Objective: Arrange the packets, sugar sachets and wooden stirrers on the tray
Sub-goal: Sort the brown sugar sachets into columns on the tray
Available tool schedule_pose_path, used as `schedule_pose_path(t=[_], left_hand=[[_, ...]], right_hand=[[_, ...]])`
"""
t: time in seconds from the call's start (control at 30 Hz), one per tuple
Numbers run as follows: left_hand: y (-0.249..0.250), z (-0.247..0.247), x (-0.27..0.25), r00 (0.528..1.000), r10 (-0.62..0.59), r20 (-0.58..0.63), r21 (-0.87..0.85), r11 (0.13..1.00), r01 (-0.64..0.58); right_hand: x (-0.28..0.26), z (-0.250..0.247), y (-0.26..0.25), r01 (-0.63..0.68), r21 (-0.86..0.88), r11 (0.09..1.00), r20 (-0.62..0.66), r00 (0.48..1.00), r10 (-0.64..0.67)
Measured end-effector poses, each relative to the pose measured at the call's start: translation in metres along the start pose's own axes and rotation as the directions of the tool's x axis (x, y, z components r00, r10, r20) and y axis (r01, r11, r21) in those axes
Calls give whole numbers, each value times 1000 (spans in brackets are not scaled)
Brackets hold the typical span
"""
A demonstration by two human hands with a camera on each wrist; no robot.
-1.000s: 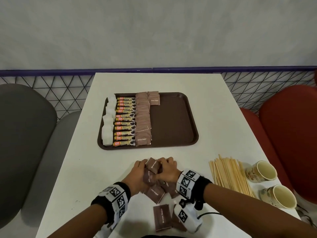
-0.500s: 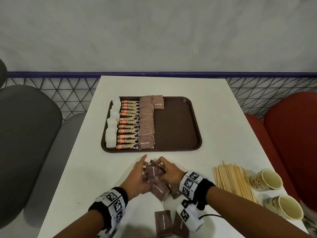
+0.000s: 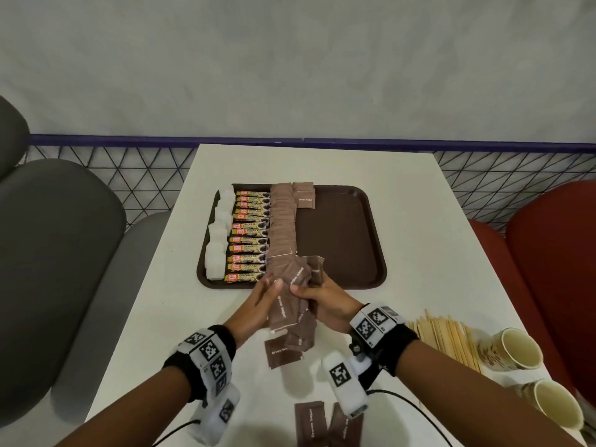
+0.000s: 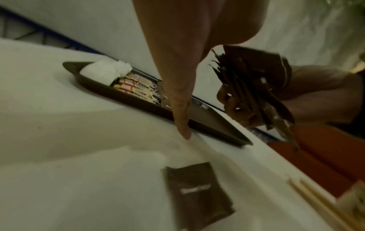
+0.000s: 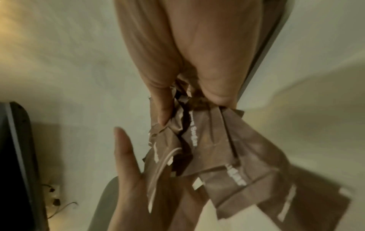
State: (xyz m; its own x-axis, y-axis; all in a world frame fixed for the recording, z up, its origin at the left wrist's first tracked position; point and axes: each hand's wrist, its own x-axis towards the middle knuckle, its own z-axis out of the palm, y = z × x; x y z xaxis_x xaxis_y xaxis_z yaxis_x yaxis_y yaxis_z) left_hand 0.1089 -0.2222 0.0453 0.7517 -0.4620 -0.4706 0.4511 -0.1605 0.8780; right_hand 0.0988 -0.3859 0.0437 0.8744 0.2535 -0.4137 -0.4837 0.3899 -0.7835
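My right hand (image 3: 325, 301) grips a loose bunch of brown sugar sachets (image 3: 290, 304) in the air just before the near edge of the brown tray (image 3: 338, 240). In the right wrist view, thumb and fingers pinch the bunch of sachets (image 5: 207, 148) at its top. My left hand (image 3: 254, 304) lies flat against the bunch, fingers straight. On the tray stand a column of white sachets (image 3: 219, 240), a row of coffee stick packets (image 3: 250, 240) and a column of brown sachets (image 3: 283, 227). Wooden stirrers (image 3: 448, 337) lie on the table at the right.
Loose brown sachets lie on the white table under the hands (image 3: 280, 351) and near the front edge (image 3: 311, 424). Two paper cups (image 3: 519, 348) stand right of the stirrers. The tray's right half is bare. Grey and red chairs flank the table.
Both hands have risen off the table with the gathered brown sachets and moved forward to the tray's near edge. The left hand has flattened against the bunch.
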Motion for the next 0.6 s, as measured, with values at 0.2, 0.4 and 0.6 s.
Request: schedule_pose_path(t=[0.2, 0.4, 0.6], left_hand=[[13, 13, -4, 989, -122, 77, -434, 889, 144], [7, 2, -2, 992, -116, 47, -458, 880, 125], [2, -12, -5, 993, -118, 9, -421, 900, 111]], right_hand=[[10, 26, 14, 71, -6, 997, -157, 985, -71], [2, 29, 14, 58, -216, 975, -164, 982, -95], [2, 11, 10, 29, -479, 877, -256, 951, -171]])
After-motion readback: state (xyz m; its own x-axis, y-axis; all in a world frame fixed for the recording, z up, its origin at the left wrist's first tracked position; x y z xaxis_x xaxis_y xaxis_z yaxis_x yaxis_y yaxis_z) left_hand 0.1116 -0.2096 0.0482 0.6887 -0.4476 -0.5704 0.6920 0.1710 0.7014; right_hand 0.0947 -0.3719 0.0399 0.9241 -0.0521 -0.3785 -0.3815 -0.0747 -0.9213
